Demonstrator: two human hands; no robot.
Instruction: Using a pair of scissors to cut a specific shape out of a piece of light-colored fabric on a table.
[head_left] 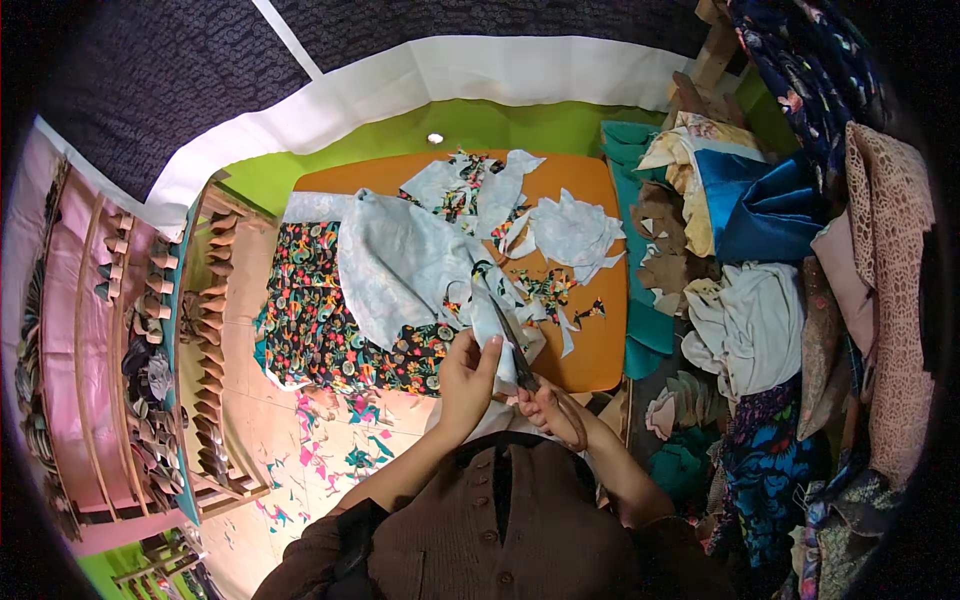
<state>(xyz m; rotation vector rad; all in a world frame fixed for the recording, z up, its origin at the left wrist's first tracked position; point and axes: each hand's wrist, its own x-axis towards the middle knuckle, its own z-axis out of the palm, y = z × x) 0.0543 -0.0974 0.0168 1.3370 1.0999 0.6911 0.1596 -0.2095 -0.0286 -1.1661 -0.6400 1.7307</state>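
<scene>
My left hand (pixel 468 378) is closed on an edge of floral fabric (pixel 395 262), thumb on top, and lifts a narrow flap of its pale underside in front of my body. My right hand (pixel 542 404) grips a large pair of scissors (pixel 522 368), dark-bladed with brown handles. The blades point away from me and lie against the lifted flap; whether they are apart is hard to make out. On the table's left the fabric shows its black side with bright flowers, with the pale side folded over it. Cut scraps (pixel 572 232) lie beyond my hands.
The orange table (pixel 580 372) stands before me. At right, a bench carries teal pieces (pixel 650 342), folded white cloth (pixel 748 325) and blue satin (pixel 760 205). Racks of shoe-shaped forms (pixel 210 350) stand at left. Coloured offcuts (pixel 365 450) litter the floor.
</scene>
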